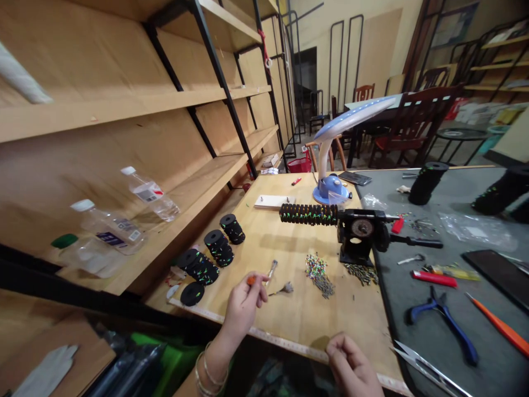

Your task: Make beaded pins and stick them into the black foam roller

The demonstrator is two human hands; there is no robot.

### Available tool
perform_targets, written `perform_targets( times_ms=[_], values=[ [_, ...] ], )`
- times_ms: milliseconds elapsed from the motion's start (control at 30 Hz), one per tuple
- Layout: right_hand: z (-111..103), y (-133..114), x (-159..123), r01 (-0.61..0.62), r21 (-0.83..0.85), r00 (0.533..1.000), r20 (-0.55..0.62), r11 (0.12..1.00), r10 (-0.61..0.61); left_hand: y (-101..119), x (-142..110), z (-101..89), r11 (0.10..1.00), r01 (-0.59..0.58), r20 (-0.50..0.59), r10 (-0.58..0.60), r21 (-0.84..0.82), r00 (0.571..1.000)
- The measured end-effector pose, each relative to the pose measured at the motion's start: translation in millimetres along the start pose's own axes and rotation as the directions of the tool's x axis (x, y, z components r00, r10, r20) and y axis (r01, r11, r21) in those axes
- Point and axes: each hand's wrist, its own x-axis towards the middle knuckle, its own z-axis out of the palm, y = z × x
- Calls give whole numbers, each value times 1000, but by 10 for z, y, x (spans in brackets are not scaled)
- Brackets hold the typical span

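Shelving of pale plywood and black steel [103, 110] runs along the left, beside a wooden workbench [297, 320] with a grey-topped surface [417, 336] to its right. On the bench stand a blue desk lamp [330, 187], a row of black beaded rolls [219, 248] and a hand-cranked clamp [361, 231] gripping a longer beaded roll [308, 214]. Blue-handled pliers [452, 333] lie on the grey surface. Coloured beads [316, 274] form a loose pile on the bench. The left hand [243, 306], the nearer to the work, is closed in a pinch on a small orange-handled tool [251, 280], held up off the bench, its long axis slanting up and right toward the beads. The right hand [351, 364] sits at the bench's near edge, fingers loosely curled; whether it holds anything, the view cannot tell.
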Motion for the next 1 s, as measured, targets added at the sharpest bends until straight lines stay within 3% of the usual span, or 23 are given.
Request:
perform_targets(
  times_ms=[133, 300, 467, 500, 567, 667, 733, 833, 1000],
  values=[
    [25, -70, -55, 24, 6, 999, -32, 1000, -24, -31, -402, 259, 987, 122, 283, -87, -108, 955],
    [15, -90, -89, 25, 41, 1000, -19, 999, -24, -153, -710, 557, 891, 367, 361, -261, -266, 895],
    [-12, -15, -107, 155, -49, 988, -2, 987, -155, -73, -720, 690, 775, 569, 464, -411, -275, 784],
    [-26, 6, -107, 200, -95, 980, 8, 975, -201, -48, -703, 701, 782, 566, 463, -413, -261, 784],
    [-69, 35, -98, 276, -203, 961, 57, 939, -270, -4, -666, 711, 834, 504, 415, -385, -227, 824],
    [-164, -17, -70, 339, -352, 939, 174, 872, -295, 53, -622, 700, 933, 331, 348, -266, -142, 899],
    [-223, -135, -53, 360, -388, 932, 193, 848, -307, 91, -608, 679, 972, 222, 353, -180, -80, 918],
    [-243, -368, -45, 319, -304, 944, 182, 898, -274, 138, -607, 643, 992, 124, 378, -116, 4, 919],
    [-79, -527, -27, 118, -121, 937, 342, 986, -70, 160, -627, 598, 990, -39, 430, -23, 135, 903]
  ],
)
